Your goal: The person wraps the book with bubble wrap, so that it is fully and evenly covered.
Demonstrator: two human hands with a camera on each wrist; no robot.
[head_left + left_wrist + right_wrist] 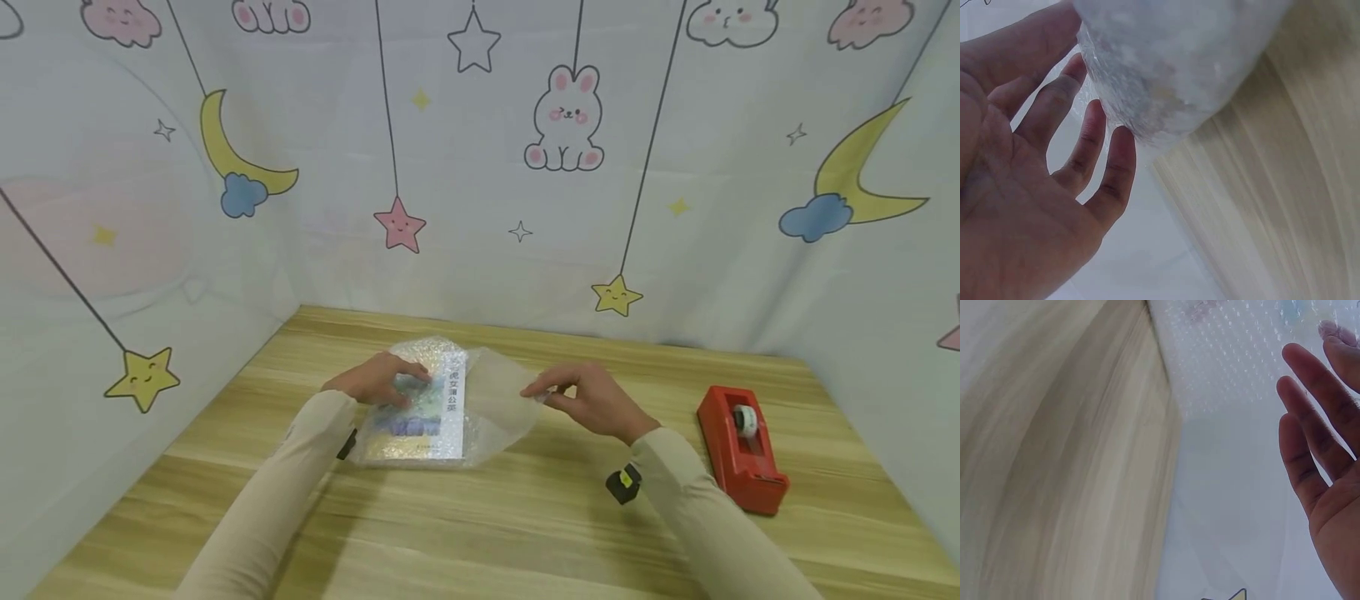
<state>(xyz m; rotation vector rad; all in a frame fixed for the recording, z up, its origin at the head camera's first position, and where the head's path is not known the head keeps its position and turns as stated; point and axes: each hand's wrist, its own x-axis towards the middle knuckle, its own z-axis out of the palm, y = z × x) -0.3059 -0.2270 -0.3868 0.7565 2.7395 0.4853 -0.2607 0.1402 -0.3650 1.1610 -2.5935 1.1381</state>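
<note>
On the table (465, 533), book (433, 419) lengthwise, top toward backdrop (480, 258)

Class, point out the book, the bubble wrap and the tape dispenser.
Book (427, 414), head view: lower part of its illustrated cover.
Bubble wrap (497, 402), head view: middle of its loose flap.
Tape dispenser (724, 443), head view: red side of its body.

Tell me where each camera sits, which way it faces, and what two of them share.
Head: worn on the head, facing forward and down at the tabletop, bubble wrap around a book; left hand, right hand and both sleeves show.
Left wrist: worn there, facing the wrap beyond the palm; only the left hand shows.
Right wrist: worn there, facing the wrap's bubbled sheet; only the right hand shows.
Shared: both wrist views include wrap and tabletop.
</note>
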